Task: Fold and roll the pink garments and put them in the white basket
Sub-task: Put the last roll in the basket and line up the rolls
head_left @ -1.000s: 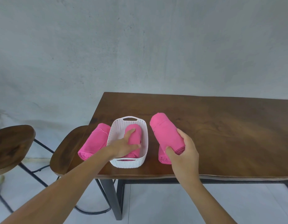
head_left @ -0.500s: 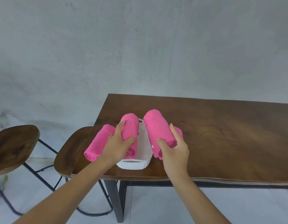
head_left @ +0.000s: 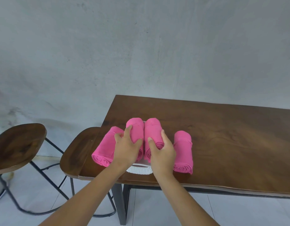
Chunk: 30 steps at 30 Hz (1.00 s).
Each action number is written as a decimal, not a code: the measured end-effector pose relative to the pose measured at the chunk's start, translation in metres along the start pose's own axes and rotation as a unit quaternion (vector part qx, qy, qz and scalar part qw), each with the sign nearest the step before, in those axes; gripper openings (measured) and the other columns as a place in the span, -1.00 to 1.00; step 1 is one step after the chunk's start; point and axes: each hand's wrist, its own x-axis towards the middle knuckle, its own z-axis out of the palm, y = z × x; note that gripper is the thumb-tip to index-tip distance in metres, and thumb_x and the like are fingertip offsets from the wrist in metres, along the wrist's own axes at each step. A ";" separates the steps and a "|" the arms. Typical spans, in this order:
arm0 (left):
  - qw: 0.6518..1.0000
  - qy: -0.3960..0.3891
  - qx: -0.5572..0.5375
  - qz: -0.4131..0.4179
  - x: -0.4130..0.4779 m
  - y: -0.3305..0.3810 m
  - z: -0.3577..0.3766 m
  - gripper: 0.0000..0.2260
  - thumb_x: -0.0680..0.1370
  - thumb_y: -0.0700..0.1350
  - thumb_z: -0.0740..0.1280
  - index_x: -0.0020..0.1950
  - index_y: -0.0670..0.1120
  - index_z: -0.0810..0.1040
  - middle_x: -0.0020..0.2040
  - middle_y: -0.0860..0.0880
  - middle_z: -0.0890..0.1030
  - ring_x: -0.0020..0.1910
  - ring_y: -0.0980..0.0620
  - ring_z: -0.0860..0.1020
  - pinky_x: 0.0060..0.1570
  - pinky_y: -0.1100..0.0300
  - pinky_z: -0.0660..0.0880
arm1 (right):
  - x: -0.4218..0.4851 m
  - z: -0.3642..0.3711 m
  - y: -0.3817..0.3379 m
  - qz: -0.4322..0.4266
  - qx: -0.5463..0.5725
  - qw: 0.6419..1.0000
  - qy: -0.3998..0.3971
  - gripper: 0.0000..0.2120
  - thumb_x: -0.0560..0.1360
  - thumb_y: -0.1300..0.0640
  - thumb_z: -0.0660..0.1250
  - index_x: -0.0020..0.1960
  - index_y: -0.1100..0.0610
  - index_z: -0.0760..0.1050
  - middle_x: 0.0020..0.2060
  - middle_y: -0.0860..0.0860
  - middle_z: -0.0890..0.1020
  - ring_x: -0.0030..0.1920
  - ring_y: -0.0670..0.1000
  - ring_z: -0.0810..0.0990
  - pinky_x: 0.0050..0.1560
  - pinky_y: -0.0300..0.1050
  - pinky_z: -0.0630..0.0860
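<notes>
- The white basket (head_left: 140, 170) stands near the front edge of the wooden table (head_left: 222, 144); only its near rim and a sliver of its far rim show, the rest is covered by pink cloth and the hands
- The inner left roll (head_left: 135, 128) lies lengthwise over the basket's left half, its far end reaching past the far rim
- The left hand (head_left: 126, 150) lies on top of this roll and grips it: the thumb is curled round its right flank, the forefinger stretches along its upper left side, and the other fingers spread down toward the basket's left wall
- The inner right roll (head_left: 152, 130) lies over the basket's right half, pressed side by side against the inner left roll
- The right hand (head_left: 162, 152) clasps this roll near its front end, thumb on the left flank, fingers wrapped over the top and right side
- Whether either inner roll sits fully down in the basket cannot be told, since the walls are hidden
- The outer left roll (head_left: 106, 148) lies on the table just left of the basket, slanted, its spiral end facing the front edge; no hand holds it
- The outer right roll (head_left: 183, 152) lies on the table just right of the basket, free of both hands
- Two wooden stools stand left of the basket, the near stool (head_left: 76, 152) tucked against the table end, the far stool (head_left: 17, 144) well apart
</notes>
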 end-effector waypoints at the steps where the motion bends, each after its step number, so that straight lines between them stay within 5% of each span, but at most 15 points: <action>1: 1.000 0.001 0.010 0.004 0.001 0.000 0.001 -0.40 0.62 0.06 0.32 0.62 0.11 0.15 0.40 -0.13 0.25 0.00 -0.06 0.52 -0.01 0.14 0.54 | 0.001 0.001 0.000 -0.006 -0.030 0.999 -0.009 -0.41 0.58 -0.03 0.39 0.56 0.03 0.32 0.42 -0.03 0.48 0.39 -0.01 0.47 0.32 -0.15 0.45; 6: 0.993 -0.041 0.100 0.039 0.016 0.000 -0.005 -0.43 0.63 0.08 0.28 0.61 0.07 0.18 0.39 -0.17 0.30 0.04 -0.09 0.54 0.12 0.05 0.58 | 0.006 0.004 -0.007 -0.022 -0.198 0.976 -0.091 -0.43 0.66 -0.07 0.20 0.62 -0.01 0.15 0.59 0.07 0.19 0.50 0.12 0.34 0.40 -0.01 0.40; 12: 0.971 -0.103 0.203 0.071 0.034 0.002 -0.013 -0.49 0.64 0.06 0.23 0.59 0.03 0.26 0.41 -0.17 0.39 0.24 -0.14 0.48 0.11 0.12 0.40 | 0.010 0.006 -0.011 -0.021 -0.296 0.943 -0.152 -0.43 0.67 -0.08 0.16 0.61 0.03 0.12 0.56 0.09 0.23 0.36 0.16 0.48 0.24 -0.02 0.50; 17: 0.935 -0.144 0.300 0.120 0.040 0.005 -0.016 -0.56 0.66 0.14 0.06 0.43 -0.02 0.45 0.38 -0.08 0.48 0.25 -0.14 0.48 0.25 0.00 0.44 | 0.018 0.010 -0.015 -0.005 -0.341 0.918 -0.201 -0.54 0.65 -0.07 0.11 0.48 0.12 0.29 0.38 0.15 0.41 0.20 0.19 0.54 0.03 0.00 0.48; 21: 0.909 -0.149 0.347 0.174 0.051 0.010 -0.030 -0.58 0.63 0.10 0.04 0.14 -0.11 0.59 0.01 -0.08 0.66 0.03 -0.05 0.57 0.33 -0.04 0.30 | 0.026 0.003 -0.024 0.008 -0.307 0.914 -0.265 -0.80 0.66 0.05 0.03 -0.02 0.13 0.35 0.02 0.15 0.51 0.00 0.18 0.49 -0.06 -0.03 0.35; 25: 0.905 -0.248 0.304 0.163 0.071 0.008 -0.047 -0.60 0.53 0.24 0.16 -0.16 -0.10 0.46 -0.11 -0.09 0.60 -0.08 -0.11 0.58 0.10 -0.05 0.47 | 0.042 -0.008 -0.035 -0.023 -0.417 0.861 -0.291 -0.74 0.67 0.07 0.01 -0.05 0.15 0.39 -0.08 0.15 0.51 0.01 0.19 0.45 -0.04 -0.02 0.35; 27: 0.893 -0.288 0.308 0.158 0.078 0.012 -0.053 -0.55 0.55 0.27 0.27 0.04 -0.12 0.59 0.04 -0.03 0.61 0.04 -0.11 0.58 0.14 -0.07 0.51 | 0.056 -0.010 -0.033 -0.029 -0.439 0.848 -0.295 -0.74 0.65 0.07 0.03 -0.09 0.16 0.41 -0.07 0.13 0.55 -0.02 0.17 0.48 -0.18 -0.07 0.33; 30: 0.868 -0.354 0.313 0.155 0.091 0.022 -0.062 -0.43 0.54 0.22 0.41 0.42 -0.09 0.48 0.31 -0.04 0.55 0.26 -0.09 0.54 0.29 -0.02 0.48 | 0.079 -0.017 -0.037 -0.026 -0.429 0.829 -0.358 -0.78 0.63 0.09 0.17 -0.19 0.07 0.37 -0.17 0.01 0.52 -0.08 0.11 0.51 -0.27 -0.09 0.36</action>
